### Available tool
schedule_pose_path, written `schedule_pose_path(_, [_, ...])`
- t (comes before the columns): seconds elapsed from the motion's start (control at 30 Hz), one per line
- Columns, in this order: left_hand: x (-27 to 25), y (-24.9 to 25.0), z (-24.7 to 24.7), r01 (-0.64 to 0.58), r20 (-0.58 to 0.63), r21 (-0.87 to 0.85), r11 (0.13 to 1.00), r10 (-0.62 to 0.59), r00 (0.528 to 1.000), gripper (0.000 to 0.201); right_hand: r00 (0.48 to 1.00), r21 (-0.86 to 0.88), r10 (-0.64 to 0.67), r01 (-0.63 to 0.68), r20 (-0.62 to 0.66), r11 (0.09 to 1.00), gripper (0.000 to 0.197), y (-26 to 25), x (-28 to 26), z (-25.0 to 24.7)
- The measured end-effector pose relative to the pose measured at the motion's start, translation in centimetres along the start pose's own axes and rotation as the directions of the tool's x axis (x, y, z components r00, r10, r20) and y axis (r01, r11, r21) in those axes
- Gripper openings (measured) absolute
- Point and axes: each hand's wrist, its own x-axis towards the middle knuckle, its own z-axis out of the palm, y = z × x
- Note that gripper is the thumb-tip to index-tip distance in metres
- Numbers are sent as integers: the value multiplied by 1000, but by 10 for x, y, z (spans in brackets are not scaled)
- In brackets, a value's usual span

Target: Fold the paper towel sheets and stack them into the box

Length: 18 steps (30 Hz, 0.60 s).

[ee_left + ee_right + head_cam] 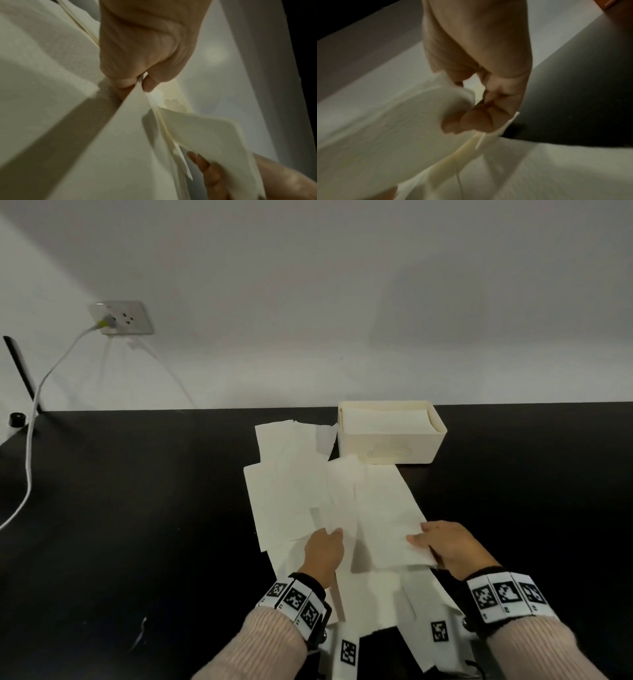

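Observation:
A white paper towel sheet (380, 518) is lifted off the black table in front of me. My left hand (325, 546) pinches its near left corner between thumb and fingers (147, 85). My right hand (445, 546) pinches the near right corner, thumb on top and fingers (476, 121) curled under it. The cream box (390, 443) stands beyond the sheet at the table's back edge, with folded sheets (387, 419) stacked inside. Several more loose sheets (291, 484) lie overlapping to the left and under my hands.
A black table (137, 491) runs along a white wall. A wall socket (120, 318) at far left has a white cable (30, 446) hanging over the table's left end. A small black knob (17, 419) sits at the left corner.

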Motion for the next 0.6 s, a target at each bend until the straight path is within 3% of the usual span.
schedule_pose_path(0.07, [3, 0, 2, 11, -5, -28, 1000, -11, 1000, 50, 990, -85, 56, -45, 132, 995, 48, 9, -5, 0])
schedule_pose_path(0.2, [8, -3, 11, -3, 95, -213, 977, 24, 995, 85, 969, -366, 86, 5, 233, 931, 50, 18, -19, 10])
schedule_pose_path(0.23, [8, -4, 13, -39, 108, -212, 976, 63, 992, 80, 968, -392, 87, 11, 233, 920, 51, 18, -22, 12])
schedule_pose_path(0.3, [9, -7, 14, -97, 117, -154, 983, 116, 986, 48, 970, -417, 83, 20, 228, 909, 50, 17, -27, 15])
schedule_pose_path(0.37, [11, -9, 14, -117, 92, -132, 984, 130, 987, 25, 990, -482, 44, 27, 136, 876, 44, 13, -33, 13])
schedule_pose_path(0.47, [13, -11, 18, -116, 67, -80, 990, 121, 990, 27, 992, -563, -97, 33, -85, 826, 36, 9, -33, 5])
schedule_pose_path(0.6, [11, -11, 30, -134, 96, -12, 991, 134, 986, 29, 998, -393, -1, -27, -70, 919, 26, 13, -29, 2])
